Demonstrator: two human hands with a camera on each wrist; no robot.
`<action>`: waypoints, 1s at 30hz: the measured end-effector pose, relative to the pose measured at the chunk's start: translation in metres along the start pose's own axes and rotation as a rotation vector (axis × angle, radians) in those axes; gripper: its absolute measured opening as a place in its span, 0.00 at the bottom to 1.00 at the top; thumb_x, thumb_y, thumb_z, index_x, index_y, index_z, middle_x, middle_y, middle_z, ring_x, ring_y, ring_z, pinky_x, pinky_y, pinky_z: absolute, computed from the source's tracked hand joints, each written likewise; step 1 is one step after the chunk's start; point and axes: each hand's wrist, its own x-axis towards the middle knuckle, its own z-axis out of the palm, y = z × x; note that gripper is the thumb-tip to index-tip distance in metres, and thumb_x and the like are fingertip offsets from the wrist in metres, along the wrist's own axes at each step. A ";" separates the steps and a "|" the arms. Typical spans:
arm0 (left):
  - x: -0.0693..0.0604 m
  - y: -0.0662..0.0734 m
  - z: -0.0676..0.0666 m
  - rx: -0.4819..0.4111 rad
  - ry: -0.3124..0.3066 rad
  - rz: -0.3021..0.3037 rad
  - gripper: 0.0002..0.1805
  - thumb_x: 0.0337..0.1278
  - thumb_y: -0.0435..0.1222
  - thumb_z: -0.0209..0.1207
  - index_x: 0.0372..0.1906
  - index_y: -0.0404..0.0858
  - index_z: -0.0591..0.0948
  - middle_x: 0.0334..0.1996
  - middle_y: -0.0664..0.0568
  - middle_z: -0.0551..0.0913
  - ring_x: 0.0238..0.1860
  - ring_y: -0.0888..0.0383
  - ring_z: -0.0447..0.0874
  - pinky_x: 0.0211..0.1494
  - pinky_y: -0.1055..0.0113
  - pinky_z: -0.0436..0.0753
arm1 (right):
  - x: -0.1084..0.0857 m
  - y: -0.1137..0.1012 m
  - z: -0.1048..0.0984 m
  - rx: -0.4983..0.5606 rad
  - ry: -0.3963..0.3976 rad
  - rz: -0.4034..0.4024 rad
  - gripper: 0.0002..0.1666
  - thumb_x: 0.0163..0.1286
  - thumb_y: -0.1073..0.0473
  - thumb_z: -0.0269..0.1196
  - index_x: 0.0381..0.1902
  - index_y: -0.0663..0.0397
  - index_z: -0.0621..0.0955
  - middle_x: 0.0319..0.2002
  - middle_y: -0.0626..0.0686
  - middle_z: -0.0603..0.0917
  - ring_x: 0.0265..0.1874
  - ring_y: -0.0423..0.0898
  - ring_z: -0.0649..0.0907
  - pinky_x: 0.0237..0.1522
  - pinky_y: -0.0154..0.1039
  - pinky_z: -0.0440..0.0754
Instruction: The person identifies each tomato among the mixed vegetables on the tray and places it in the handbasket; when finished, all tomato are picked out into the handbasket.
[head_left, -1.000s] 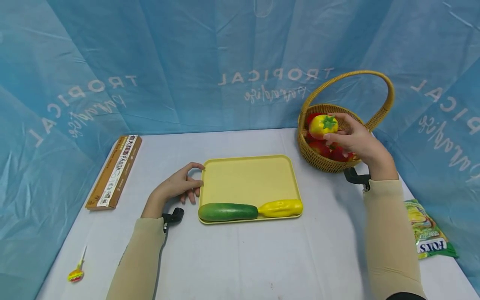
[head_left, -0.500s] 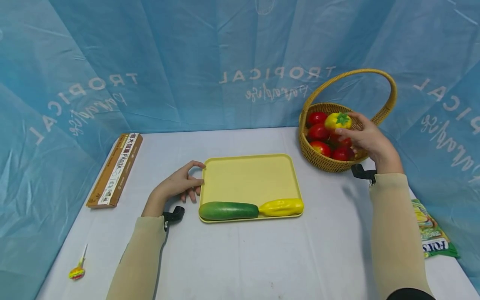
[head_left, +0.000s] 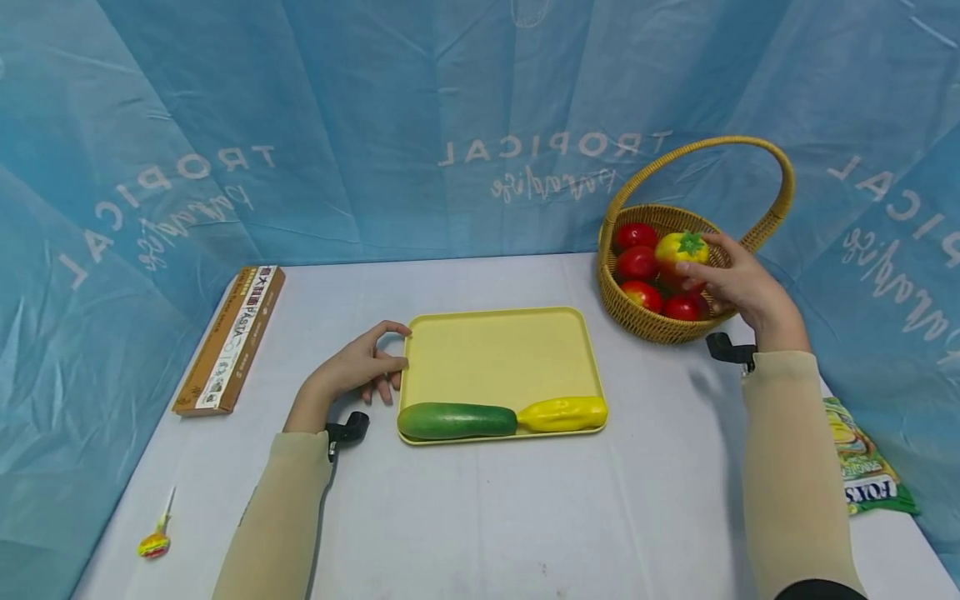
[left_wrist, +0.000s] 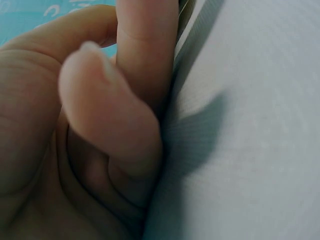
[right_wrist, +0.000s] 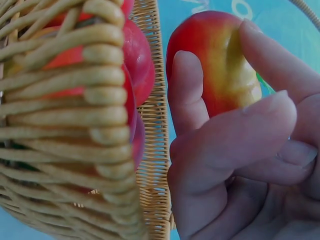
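At the back right, my right hand point(head_left: 750, 287) holds a yellow-and-red fruit point(head_left: 681, 248) with a green leafy top between thumb and fingers. It is above the wicker basket point(head_left: 630, 312); the right wrist view shows the fruit point(right_wrist: 215, 65) above the rim, gripped by the fingertips. Several red fruits point(head_left: 636, 263) lie in the basket. My left hand point(head_left: 356, 367) holds the left edge of a pale yellow tray point(head_left: 495, 350) with thumb and forefinger; its other fingers curl beside the tray. Along the tray's near edge lie a green cucumber-like vegetable point(head_left: 457, 422) and a yellow knobbly vegetable point(head_left: 564, 414).
A brown pasta box point(head_left: 228, 342) lies at the left of the white table point(head_left: 480, 517). Nearer is a wrapped lollipop point(head_left: 154, 543). A green snack packet point(head_left: 866, 467) lies at the right edge, partly behind my right sleeve. Blue cloth hangs behind.
My right hand has moved right and slightly down over the basket with the yellow-and-red fruit, uncovering more red fruits. The left hand stays at the tray's edge.
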 end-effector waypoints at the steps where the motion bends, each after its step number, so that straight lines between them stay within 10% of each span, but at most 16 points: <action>1: 0.000 0.000 0.000 -0.001 0.001 -0.001 0.33 0.75 0.43 0.61 0.77 0.51 0.61 0.27 0.45 0.88 0.19 0.53 0.88 0.18 0.65 0.80 | 0.000 0.001 0.000 0.002 -0.001 -0.001 0.62 0.72 0.35 0.66 0.88 0.43 0.44 0.30 0.35 0.88 0.23 0.43 0.77 0.29 0.38 0.82; 30: -0.001 0.000 -0.001 0.002 0.007 -0.007 0.33 0.75 0.43 0.61 0.77 0.50 0.62 0.27 0.44 0.88 0.20 0.52 0.89 0.18 0.64 0.81 | -0.016 -0.003 0.001 0.027 -0.012 -0.045 0.49 0.76 0.38 0.64 0.86 0.35 0.53 0.29 0.36 0.88 0.16 0.41 0.70 0.26 0.37 0.77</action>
